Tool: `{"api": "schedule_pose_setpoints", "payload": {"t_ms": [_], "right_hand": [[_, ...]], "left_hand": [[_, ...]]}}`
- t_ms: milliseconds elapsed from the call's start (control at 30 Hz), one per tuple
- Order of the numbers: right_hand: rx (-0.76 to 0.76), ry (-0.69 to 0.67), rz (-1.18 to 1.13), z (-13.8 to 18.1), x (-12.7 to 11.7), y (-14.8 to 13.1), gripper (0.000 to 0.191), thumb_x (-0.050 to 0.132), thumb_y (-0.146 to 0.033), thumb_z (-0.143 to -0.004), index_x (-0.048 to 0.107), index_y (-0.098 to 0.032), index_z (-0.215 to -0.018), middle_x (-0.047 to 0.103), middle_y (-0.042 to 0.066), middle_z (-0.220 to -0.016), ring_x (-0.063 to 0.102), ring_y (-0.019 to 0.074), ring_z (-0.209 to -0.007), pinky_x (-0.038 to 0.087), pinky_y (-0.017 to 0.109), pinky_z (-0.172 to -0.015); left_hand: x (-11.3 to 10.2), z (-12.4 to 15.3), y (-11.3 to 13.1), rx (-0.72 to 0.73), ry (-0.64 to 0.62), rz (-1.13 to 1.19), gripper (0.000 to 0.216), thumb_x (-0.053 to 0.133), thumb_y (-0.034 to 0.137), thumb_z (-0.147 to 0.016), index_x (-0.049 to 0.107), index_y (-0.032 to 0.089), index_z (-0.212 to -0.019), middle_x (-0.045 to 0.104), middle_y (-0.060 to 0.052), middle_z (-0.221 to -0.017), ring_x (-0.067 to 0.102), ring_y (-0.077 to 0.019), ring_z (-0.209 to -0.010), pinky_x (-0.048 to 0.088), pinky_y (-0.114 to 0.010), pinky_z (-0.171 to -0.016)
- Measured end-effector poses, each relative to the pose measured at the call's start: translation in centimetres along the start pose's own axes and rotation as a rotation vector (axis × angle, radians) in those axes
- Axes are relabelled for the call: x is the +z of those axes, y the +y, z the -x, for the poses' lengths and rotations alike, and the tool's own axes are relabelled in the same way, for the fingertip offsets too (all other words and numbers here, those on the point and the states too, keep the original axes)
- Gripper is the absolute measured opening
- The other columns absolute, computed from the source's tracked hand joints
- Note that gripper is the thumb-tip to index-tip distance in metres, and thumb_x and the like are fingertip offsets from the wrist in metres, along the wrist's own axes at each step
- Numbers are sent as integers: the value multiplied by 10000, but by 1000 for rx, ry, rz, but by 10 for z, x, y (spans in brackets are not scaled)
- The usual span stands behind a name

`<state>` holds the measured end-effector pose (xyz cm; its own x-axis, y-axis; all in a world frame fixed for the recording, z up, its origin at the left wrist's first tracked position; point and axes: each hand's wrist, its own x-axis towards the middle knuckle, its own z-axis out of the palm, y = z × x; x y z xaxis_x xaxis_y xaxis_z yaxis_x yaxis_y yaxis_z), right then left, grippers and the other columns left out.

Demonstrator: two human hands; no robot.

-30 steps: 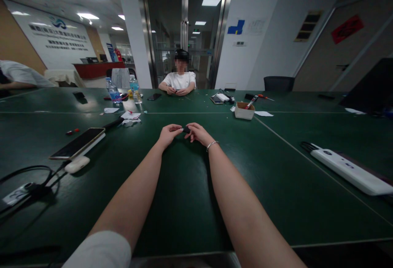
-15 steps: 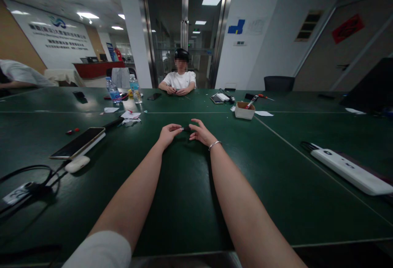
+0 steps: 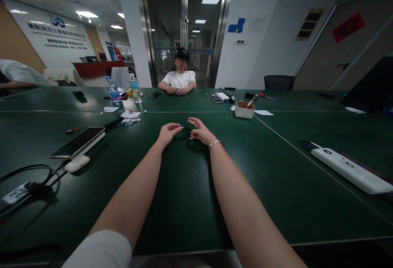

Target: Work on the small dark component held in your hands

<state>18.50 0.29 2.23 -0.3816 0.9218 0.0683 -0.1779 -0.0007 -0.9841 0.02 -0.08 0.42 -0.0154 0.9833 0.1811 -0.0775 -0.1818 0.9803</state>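
Observation:
My left hand (image 3: 167, 134) pinches one end of a small, dark, narrow piece (image 3: 185, 128) between thumb and fingertips, just above the green table. Its exact kind is too small to make out. My right hand (image 3: 201, 132), with a silver bangle at the wrist, is around the piece's other end. Its fingers are apart and curved, and I cannot tell whether the thumb touches the piece.
To the left lie a phone (image 3: 78, 142), a white earbud case (image 3: 77, 164) and black cables. Farther off are bottles (image 3: 135, 89), paper scraps (image 3: 130, 114) and a small box (image 3: 245, 110). A white power strip (image 3: 351, 170) lies right. Across the table sits a person (image 3: 179, 80).
The fingers of my right hand have shifted slightly left and up around the dark piece. My left hand keeps its pinch, with almost no movement.

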Motion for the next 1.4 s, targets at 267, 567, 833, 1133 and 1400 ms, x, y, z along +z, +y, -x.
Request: {"api": "schedule_pose_setpoints", "payload": {"t_ms": [267,567,833,1133,1400], "right_hand": [[65,28,-3,-1,2,-1,303,578,-177,-835,502,-198,-1127,642,-2,-780,516,49,-397,546,219,-445],[85,44,-2,-2,2,2,102,549,-111,-869,576,-128,-966,682,32,-689,509,41,-395,557,205,-491],[84,57,-43,-3,0,4,82,564,-127,-871,593,-131,-948,672,26,-654,518,47,-419,568,211,-527],[36,80,-87,-2,-2,5,143,554,-129,-864,576,-178,-996,675,10,-759,492,33,-433,585,243,-572],[12,21,-17,-4,-1,10,203,648,-119,-788,602,-169,-979,632,-24,-706,496,31,-457,581,223,-563]], "left_hand": [[0,1,1,12,-1,-6,441,823,375,-511,690,141,-860,700,-70,-829,648,-192,-828,489,-385,-856],[0,-1,-1,6,-37,-31,411,779,436,-575,651,152,-843,660,-21,-690,633,-149,-698,508,-326,-753],[4,5,5,15,-93,-91,410,801,388,-555,671,144,-859,674,-36,-710,633,-151,-697,510,-313,-709],[-2,-6,-4,-27,104,-98,371,711,493,-650,659,133,-722,637,-33,-630,576,-113,-570,456,-250,-568],[5,0,2,-52,-25,-166,345,728,471,-642,639,141,-689,607,-16,-580,539,-106,-520,419,-249,-532]]}}
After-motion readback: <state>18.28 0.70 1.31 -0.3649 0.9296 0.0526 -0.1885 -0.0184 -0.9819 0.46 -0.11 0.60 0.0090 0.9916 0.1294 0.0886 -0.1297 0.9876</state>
